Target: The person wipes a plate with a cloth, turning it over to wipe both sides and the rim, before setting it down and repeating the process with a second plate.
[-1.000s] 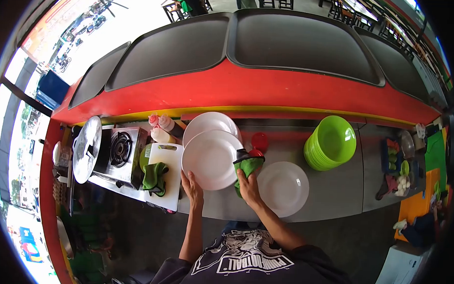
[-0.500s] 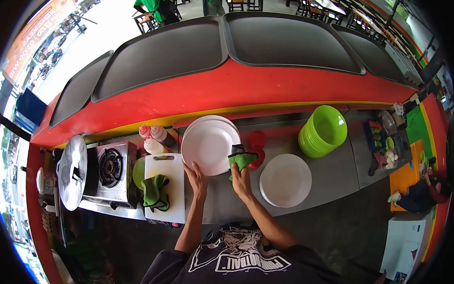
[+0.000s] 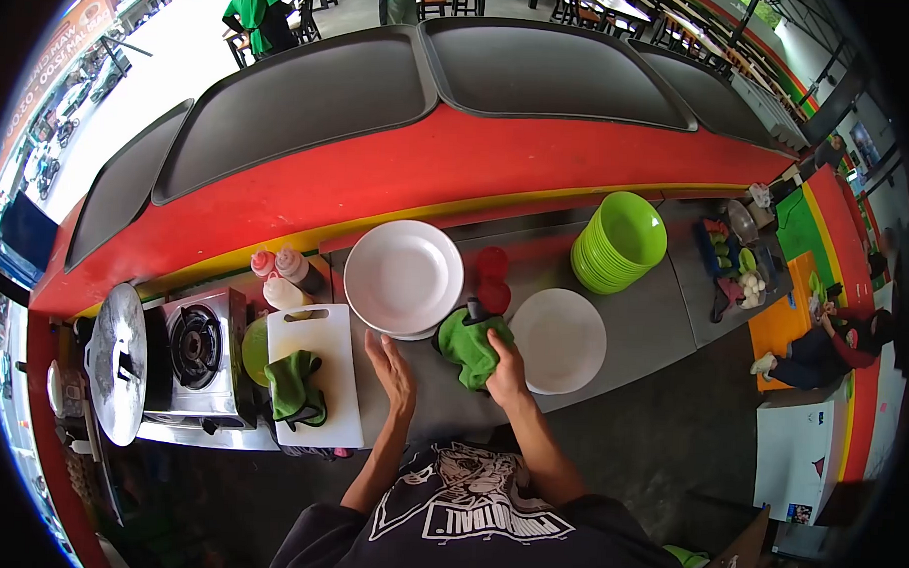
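My right hand (image 3: 505,368) grips a green cloth (image 3: 466,351) with dark edging, which hangs bunched over the steel counter (image 3: 421,383). Just below a stack of white plates (image 3: 405,278), my left hand (image 3: 391,372) is held with fingers stretched out and nothing in it. A narrow gap seems to separate its fingertips from the plate rim. To the right of the cloth lies another white plate or stack of plates (image 3: 561,343), partly behind my right hand. Two red round items (image 3: 492,279) sit between the plates.
Green bowls (image 3: 616,248) stand stacked at right. On the left are a white cutting board (image 3: 336,380) with a second green cloth (image 3: 296,387), sauce bottles (image 3: 286,278), a gas stove (image 3: 200,350) and a large pot lid (image 3: 118,362). A person (image 3: 833,347) sits far right.
My right hand has drawn the cloth away from the plate stack, toward me. My left hand has let go of the plate rim and opened. The whole view has shifted slightly.
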{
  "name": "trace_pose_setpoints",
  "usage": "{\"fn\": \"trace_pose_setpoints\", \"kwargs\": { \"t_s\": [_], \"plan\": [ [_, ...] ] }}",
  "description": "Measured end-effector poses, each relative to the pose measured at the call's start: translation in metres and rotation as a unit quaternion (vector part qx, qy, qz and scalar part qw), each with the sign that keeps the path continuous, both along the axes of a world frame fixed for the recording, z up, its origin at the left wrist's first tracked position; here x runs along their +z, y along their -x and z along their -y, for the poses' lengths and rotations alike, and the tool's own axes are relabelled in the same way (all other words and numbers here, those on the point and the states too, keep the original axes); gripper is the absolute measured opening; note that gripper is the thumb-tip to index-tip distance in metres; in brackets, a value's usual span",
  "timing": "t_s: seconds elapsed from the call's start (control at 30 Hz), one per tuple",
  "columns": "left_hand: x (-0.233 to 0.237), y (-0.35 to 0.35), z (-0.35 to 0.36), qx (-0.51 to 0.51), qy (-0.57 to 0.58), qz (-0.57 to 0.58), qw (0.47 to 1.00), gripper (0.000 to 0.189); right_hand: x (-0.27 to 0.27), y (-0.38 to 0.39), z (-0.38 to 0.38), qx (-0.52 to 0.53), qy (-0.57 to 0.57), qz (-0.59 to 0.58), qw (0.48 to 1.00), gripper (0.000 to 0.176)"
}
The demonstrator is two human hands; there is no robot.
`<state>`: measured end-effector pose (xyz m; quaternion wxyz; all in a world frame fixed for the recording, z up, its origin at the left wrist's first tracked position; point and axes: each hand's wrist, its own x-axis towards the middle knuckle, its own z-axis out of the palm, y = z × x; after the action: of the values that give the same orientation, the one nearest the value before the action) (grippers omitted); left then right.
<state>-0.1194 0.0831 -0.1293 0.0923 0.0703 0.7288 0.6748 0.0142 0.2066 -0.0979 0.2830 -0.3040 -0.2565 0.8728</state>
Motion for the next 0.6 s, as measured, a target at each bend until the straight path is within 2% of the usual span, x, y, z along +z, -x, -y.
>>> {"fn": "trace_pose_setpoints", "kwargs": {
  "t_s": [0.03,0.1,0.2,0.27,0.33,0.37,0.47,0.5,0.6],
  "plan": [
    [-0.004,-0.009,0.001,0.009,-0.004,0.002,1.0,0.063,0.009,-0.012,-0.002,0.002,0.047,-0.024,0.999,0.041],
    [-0.002,-0.027,-0.004,0.029,0.006,-0.038,0.999,0.06,0.025,-0.034,-0.006,-0.032,0.051,-0.057,0.997,0.044],
    [0.015,-0.052,-0.009,-0.057,0.013,-0.077,0.995,0.058,0.028,-0.074,-0.018,-0.089,0.04,-0.085,0.992,0.047],
    [0.016,-0.067,-0.016,-0.126,-0.015,-0.03,0.991,0.057,0.027,-0.108,-0.033,-0.115,0.034,-0.088,0.989,0.047],
    [0.019,-0.083,-0.025,-0.196,-0.043,0.016,0.98,0.056,0.032,-0.139,-0.048,-0.184,0.024,-0.064,0.981,0.047],
    [0.036,-0.091,-0.033,-0.21,-0.052,0.015,0.976,0.057,0.035,-0.155,-0.057,-0.203,0.001,-0.069,0.977,0.047],
    [0.017,-0.103,-0.05,-0.296,-0.022,0.032,0.954,0.059,0.037,-0.205,-0.09,-0.273,-0.039,-0.064,0.959,0.046],
    [0.009,-0.11,-0.058,-0.304,-0.043,0.038,0.951,0.06,0.041,-0.217,-0.101,-0.287,-0.058,-0.054,0.955,0.046],
    [0.003,-0.123,-0.078,-0.312,-0.01,0.026,0.95,0.064,0.05,-0.246,-0.134,-0.319,-0.108,-0.024,0.941,0.045]
  ]
}}
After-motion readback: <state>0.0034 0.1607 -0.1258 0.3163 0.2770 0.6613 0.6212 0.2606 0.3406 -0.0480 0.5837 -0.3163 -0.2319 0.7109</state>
